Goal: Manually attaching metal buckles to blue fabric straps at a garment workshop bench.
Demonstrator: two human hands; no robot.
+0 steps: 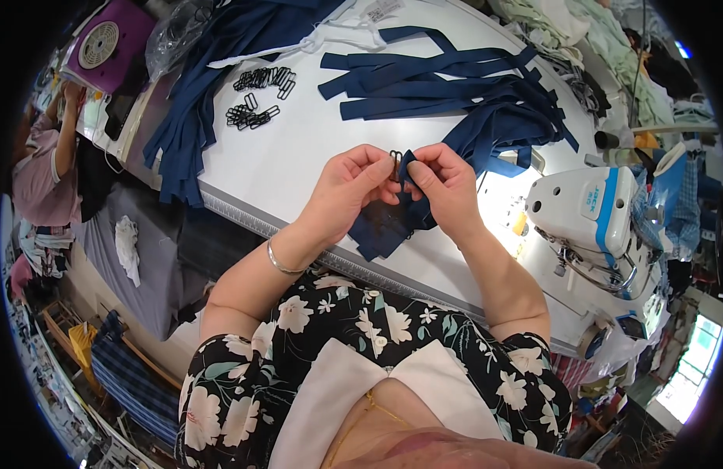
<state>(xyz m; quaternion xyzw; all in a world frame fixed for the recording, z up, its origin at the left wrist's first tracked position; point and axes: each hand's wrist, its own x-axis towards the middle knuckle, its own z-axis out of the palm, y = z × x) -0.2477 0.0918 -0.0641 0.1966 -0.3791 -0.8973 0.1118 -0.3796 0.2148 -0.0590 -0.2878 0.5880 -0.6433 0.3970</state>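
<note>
A co-worker in a pink top stands at far left, an arm raised near a purple machine with a round grille. Nearer, a white rag lies on a grey cloth beside the white worktable, whose near edge carries a ruler strip. Navy fabric strips spill over the table's left side; just right of them, black slider buckles sit in an upper heap and a lower heap. At center, over the table's near edge, the left hand, a silver bangle on its wrist, has thumb and fingers pinched on a single black buckle. Just beside it, the right hand clamps thumb and forefinger on a navy strap; whether the strap passes through the buckle cannot be told. Beyond the right hand, more navy straps lie fanned across the table, and at right stands a white sewing machine with a blue stripe, near a bright glow.
</note>
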